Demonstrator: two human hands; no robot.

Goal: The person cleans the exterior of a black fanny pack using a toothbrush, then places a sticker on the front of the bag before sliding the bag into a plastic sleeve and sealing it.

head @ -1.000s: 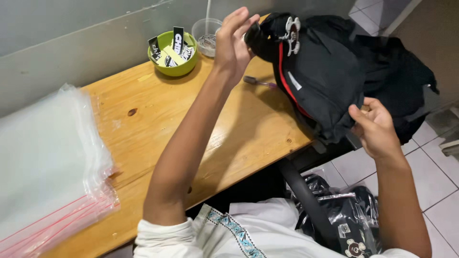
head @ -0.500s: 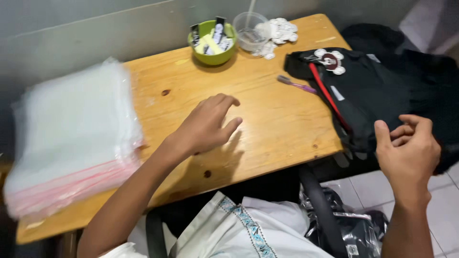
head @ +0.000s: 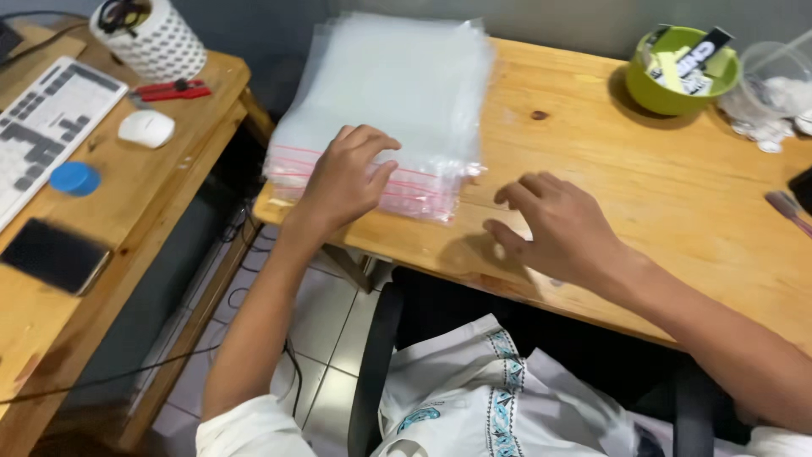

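A thick stack of clear plastic zip bags with pink seal strips [head: 397, 93] lies at the left end of a wooden table [head: 643, 178]. My left hand [head: 345, 176] rests on the stack's near edge, fingers bent over the pink strips. My right hand [head: 554, 227] hovers just above the tabletop to the right of the stack, fingers spread, holding nothing.
A green bowl of small packets [head: 681, 72] and a clear plastic cup [head: 774, 80] stand at the table's far right. A second desk on the left carries a keyboard [head: 46, 127], white mouse [head: 145, 128], blue cap [head: 74, 178], dark phone [head: 55, 256], red pliers [head: 169, 89] and a dotted white holder [head: 152, 38].
The view has swung left, away from the black bag. My left hand moved from the bare tabletop onto the bag stack. My right hand left the black bag and came over the table.
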